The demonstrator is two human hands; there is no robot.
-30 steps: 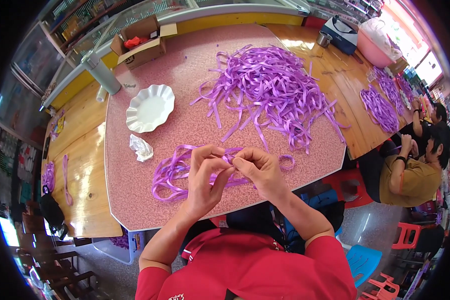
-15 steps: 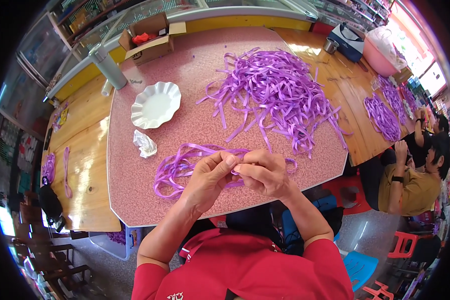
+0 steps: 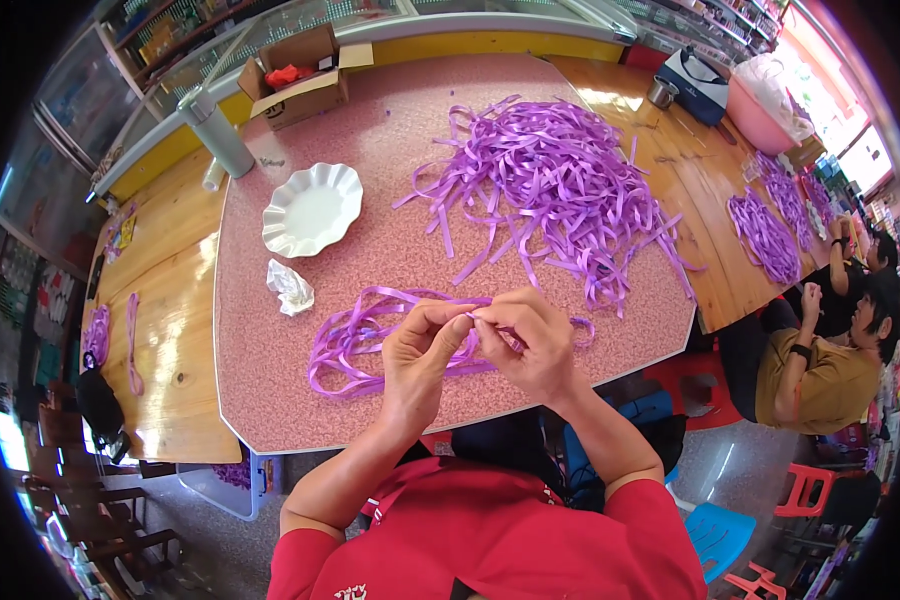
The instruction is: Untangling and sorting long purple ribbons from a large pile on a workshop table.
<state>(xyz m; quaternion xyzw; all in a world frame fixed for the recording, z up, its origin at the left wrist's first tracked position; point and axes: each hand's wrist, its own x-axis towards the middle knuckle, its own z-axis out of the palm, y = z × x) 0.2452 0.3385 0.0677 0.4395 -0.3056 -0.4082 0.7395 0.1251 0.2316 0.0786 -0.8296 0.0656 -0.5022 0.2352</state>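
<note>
My left hand [image 3: 417,362] and my right hand [image 3: 532,345] meet over the near part of the pink speckled table [image 3: 270,400]. Both are closed in a pinch, fingertips nearly touching, on a purple ribbon that is mostly hidden by the fingers. Under and beside them lies a loose bunch of looped purple ribbons [image 3: 332,345], spreading to the left of my left hand. Farther off, to the right, a large tangled heap of purple ribbons [image 3: 555,180] covers the table.
A white scalloped bowl [image 3: 313,212] and a crumpled white tissue [image 3: 290,287] sit on the left. Behind them stand a grey-green bottle [image 3: 218,135] and an open cardboard box [image 3: 305,98]. Two people sit at the right, near more ribbon bundles [image 3: 765,235] on a wooden table [image 3: 670,150].
My right hand has turned and its fingers have shifted, while my left hand has become more upright. The fingertips remain together. The seated person's raised hand at the right has moved.
</note>
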